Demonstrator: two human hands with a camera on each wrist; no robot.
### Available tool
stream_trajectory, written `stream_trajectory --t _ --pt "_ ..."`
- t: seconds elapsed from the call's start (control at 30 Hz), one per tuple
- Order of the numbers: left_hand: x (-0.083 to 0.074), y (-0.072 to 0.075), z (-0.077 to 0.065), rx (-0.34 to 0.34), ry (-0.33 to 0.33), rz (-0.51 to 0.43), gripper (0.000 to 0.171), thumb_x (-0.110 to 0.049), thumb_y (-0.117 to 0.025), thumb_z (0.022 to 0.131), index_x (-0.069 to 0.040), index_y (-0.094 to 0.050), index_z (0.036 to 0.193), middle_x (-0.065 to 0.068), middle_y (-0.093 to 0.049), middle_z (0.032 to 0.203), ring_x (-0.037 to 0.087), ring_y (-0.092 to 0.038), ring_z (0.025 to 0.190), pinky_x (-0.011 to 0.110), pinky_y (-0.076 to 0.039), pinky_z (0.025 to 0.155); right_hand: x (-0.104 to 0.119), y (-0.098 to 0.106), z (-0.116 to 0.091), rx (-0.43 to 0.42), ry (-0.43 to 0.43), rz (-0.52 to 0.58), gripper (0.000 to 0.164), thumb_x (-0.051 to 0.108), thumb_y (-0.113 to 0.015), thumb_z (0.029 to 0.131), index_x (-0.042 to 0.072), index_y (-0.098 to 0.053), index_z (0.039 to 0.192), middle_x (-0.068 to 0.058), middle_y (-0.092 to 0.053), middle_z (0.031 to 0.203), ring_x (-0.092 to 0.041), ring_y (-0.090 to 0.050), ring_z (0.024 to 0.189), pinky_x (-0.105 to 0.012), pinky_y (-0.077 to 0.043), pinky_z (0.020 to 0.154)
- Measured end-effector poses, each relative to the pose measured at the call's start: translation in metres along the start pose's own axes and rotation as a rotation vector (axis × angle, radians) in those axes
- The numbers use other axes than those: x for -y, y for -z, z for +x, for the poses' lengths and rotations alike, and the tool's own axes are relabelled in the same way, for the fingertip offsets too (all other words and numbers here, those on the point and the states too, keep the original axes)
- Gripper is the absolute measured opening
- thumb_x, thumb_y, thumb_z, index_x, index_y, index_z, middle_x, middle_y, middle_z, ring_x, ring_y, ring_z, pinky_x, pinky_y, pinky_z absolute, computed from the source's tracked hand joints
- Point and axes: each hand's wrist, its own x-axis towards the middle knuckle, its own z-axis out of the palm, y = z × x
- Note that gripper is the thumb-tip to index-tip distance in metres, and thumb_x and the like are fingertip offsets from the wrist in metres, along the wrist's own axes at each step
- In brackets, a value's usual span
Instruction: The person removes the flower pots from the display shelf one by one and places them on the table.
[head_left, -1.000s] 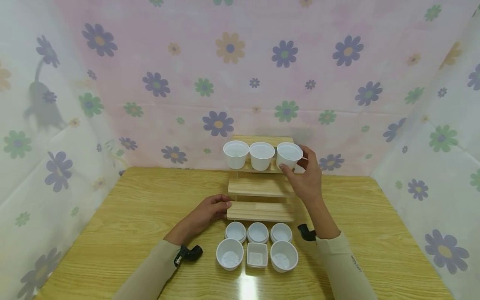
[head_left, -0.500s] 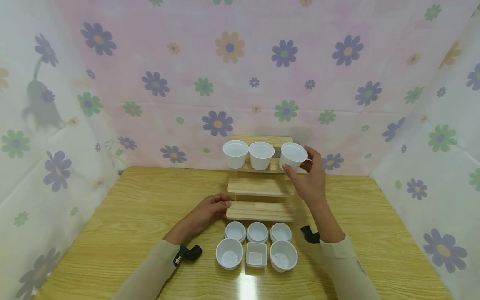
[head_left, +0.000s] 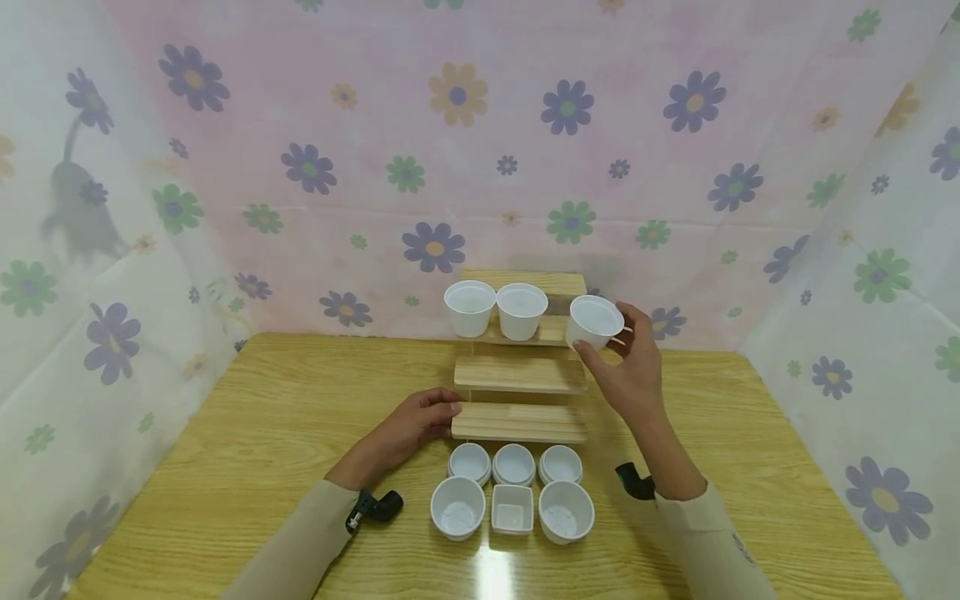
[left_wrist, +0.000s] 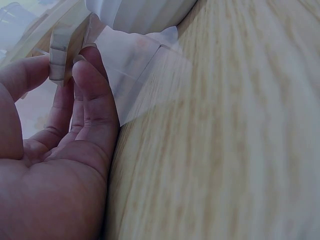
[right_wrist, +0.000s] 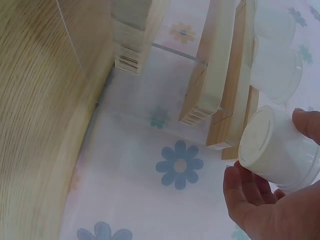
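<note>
Your left hand [head_left: 415, 419] pinches the lowest shelf's [head_left: 517, 423] left edge; your right hand [head_left: 632, 367], arm extended, grips a white cup [head_left: 591, 323] at a higher shelf's [head_left: 553, 332] right end, apart from its neighbour [head_left: 522, 313].

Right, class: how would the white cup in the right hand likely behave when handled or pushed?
The white cup is probably light, since the right hand alone holds it. Its smooth-looking wall might let it slip. Its base, narrower than its rim, suggests it could tip.
</note>
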Motion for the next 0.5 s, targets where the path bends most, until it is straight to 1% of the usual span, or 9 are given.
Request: stream_trajectory --t 0.3,0.5 --pt "-0.001 0.0 -0.001 0.004 0.004 0.007 0.041 -0.023 -0.061 0.109 0.006 -0.057 0.138 0.013 -0.067 0.125 0.021 -0.068 0.105 0.033 -0.058 0.09 0.003 0.004 -0.008 0.037 0.014 -0.024 0.078 0.001 -0.088 0.086 -0.005 -0.043 0.15 -0.021 -0.056 0.135 -0.031 -0.063 0.115 -0.012 -0.05 0.096" --pt "0.0 0.001 0.0 0.008 0.002 0.006 0.042 -0.023 -0.062 0.109 0.006 -0.057 0.139 0.014 -0.067 0.126 0.021 -0.068 0.106 0.033 -0.058 0.09 0.004 0.008 -0.015 0.051 0.0 -0.019 0.08 0.002 -0.088 0.086 -0.004 -0.042 0.151 -0.019 -0.056 0.138 -0.031 -0.062 0.117 -0.01 -0.048 0.096"
